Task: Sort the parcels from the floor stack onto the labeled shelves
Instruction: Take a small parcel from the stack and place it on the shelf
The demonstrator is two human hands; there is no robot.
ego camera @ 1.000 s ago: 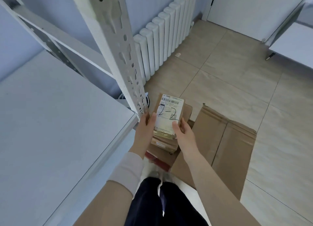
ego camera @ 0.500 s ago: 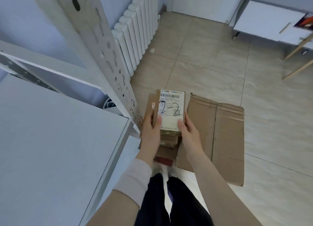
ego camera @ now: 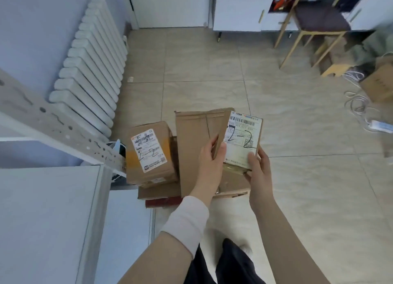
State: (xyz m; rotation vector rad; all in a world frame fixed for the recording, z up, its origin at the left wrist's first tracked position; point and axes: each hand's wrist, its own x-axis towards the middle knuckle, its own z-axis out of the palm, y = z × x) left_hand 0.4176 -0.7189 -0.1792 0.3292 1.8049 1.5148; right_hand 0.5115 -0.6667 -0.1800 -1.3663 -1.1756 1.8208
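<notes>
I hold a small cardboard parcel (ego camera: 242, 139) with a white label hand-marked "2-2" in both hands, lifted above the floor. My left hand (ego camera: 209, 162) grips its left edge, thumb on the label. My right hand (ego camera: 258, 169) grips its lower right corner. On the floor stack to the left lies another brown parcel (ego camera: 148, 153), also marked "2-2" on its label. Flatter parcels (ego camera: 158, 193) sit beneath it. The white shelf (ego camera: 49, 209) fills the lower left.
A flattened cardboard sheet (ego camera: 192, 143) lies on the floor under my hands. The shelf's perforated white upright (ego camera: 55, 128) slants across the left. A white radiator (ego camera: 91, 68) lines the wall. A wooden chair (ego camera: 314, 26), cables (ego camera: 359, 105) and a carton (ego camera: 380, 81) sit far right.
I have carried the held parcel up and to the right, off the stack. The "2-2" parcel underneath is now uncovered. The view has swung right, away from the shelf.
</notes>
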